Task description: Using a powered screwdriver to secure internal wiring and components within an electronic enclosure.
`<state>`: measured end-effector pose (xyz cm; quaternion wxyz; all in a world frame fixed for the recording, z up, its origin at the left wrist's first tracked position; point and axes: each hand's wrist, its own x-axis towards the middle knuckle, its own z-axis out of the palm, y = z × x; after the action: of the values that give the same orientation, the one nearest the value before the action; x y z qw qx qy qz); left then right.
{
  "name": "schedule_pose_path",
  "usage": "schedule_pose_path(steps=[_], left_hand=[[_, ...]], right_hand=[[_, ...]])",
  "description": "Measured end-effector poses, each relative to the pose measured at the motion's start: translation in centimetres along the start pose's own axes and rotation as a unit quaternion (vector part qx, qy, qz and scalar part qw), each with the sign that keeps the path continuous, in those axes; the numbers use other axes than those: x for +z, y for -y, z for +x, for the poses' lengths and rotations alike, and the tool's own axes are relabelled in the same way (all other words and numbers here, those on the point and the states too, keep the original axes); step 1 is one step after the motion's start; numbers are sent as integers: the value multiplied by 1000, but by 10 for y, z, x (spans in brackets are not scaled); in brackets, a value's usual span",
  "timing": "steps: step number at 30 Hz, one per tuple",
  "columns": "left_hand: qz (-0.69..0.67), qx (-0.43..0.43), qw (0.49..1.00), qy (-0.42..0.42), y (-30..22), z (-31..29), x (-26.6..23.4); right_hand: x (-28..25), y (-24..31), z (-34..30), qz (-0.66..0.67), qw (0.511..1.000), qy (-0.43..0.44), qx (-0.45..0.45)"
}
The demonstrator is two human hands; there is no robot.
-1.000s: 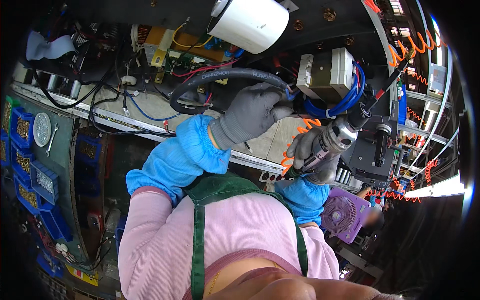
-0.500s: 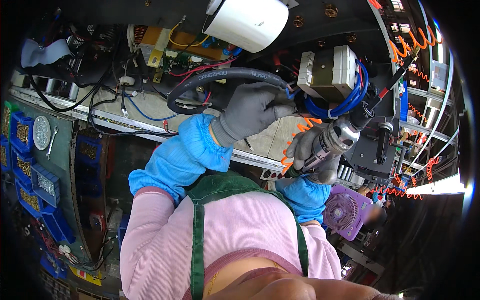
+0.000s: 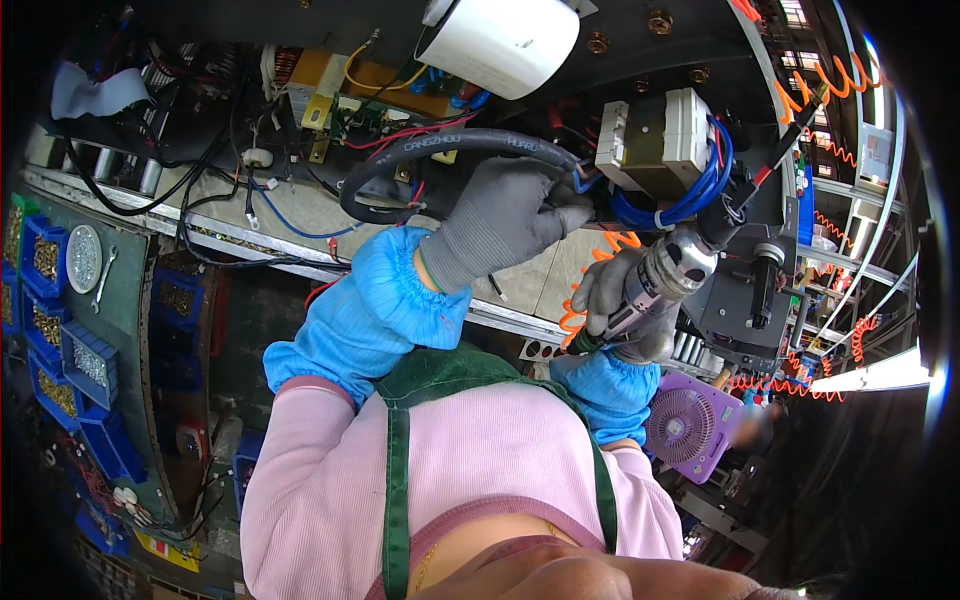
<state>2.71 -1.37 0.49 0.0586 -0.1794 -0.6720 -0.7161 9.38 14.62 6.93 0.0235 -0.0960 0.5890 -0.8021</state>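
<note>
My right hand [image 3: 610, 295], in a grey glove, is wrapped round a silver and black air wrench [image 3: 665, 280]. The wrench's dark nose [image 3: 718, 222] points up and right, beside a transformer [image 3: 653, 140] with white end blocks and blue wire coils [image 3: 672, 215]. My left hand [image 3: 505, 220], gloved too, has its fingers curled in just left of the transformer. A thick black cable [image 3: 440, 145] arches over that hand, with its end near a blue-wrapped lead [image 3: 585, 182]. What the left fingertips press on is hidden.
A white cylinder [image 3: 505, 45] and circuit boards with loose wires [image 3: 370, 120] fill the dark cabinet ahead. On the left bench [image 3: 120, 350] are blue bins of fasteners [image 3: 90, 365], a round dish [image 3: 84, 258] and a spanner [image 3: 104, 275]. An orange coiled hose [image 3: 575, 305] hangs near my right hand; a purple fan [image 3: 690, 425] stands behind.
My left hand has curled its fingers slightly more and stays beside the transformer. The wrench in my right hand has shifted very slightly. Otherwise the scene looks the same.
</note>
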Motion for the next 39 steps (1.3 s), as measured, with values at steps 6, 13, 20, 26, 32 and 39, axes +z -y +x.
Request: schedule_pose_path(steps=[6,13,20,26,32,39], left_hand=[[44,24,998,27,-3,7,-2],[43,-54,995,78,-13,10,-6],[118,-35,991,57,-14,9,-5],[106,10,994,-8,-13,-8,8],[47,22,999,-16,-23,-28,11],[92,2,996,11,-17,-34,16]], right_hand=[[-14,1,4,-8,998,61,-1],[-25,-1,9,53,991,121,21],[-24,0,8,57,991,119,24],[-21,-1,8,74,991,106,20],[-18,1,8,82,993,84,14],[-15,0,4,73,996,57,9]])
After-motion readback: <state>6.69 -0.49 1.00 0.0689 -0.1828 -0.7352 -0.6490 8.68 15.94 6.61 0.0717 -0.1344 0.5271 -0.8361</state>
